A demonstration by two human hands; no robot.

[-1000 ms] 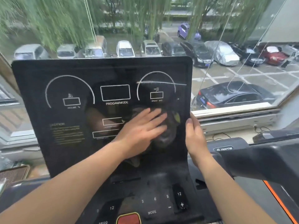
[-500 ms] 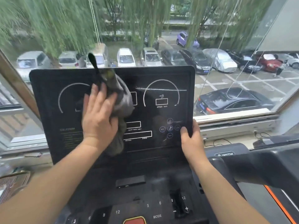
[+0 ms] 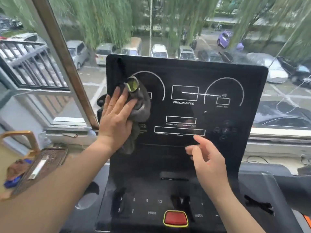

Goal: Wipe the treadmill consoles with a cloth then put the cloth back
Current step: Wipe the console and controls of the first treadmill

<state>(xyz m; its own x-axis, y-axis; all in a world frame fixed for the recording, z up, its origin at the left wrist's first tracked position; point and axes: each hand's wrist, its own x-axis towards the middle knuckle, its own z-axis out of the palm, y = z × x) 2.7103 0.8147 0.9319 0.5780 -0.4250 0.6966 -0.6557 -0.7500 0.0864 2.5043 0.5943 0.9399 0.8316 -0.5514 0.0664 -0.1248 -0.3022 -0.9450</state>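
Left hand (image 3: 116, 118) flat, fingers straight, pressing crumpled grey cloth with yellow-green patch (image 3: 141, 106) onto left side of upright glossy black treadmill console panel (image 3: 218, 73). Right hand (image 3: 208, 163) before panel's lower middle, fingers loose, grasping nothing; contact with panel unclear. Red stop button (image 3: 175, 218) below.

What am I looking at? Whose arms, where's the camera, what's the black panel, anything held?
No robot: a person wears one wide-angle camera on the head, so this is their own view, looking forward and down. The black upright panel is a treadmill console, standing before a window. The left hand presses a grey cloth against the panel's left side with straight fingers. The right hand hangs in front of the lower screen, fingers loose, holding nothing. A red button sits lower down.
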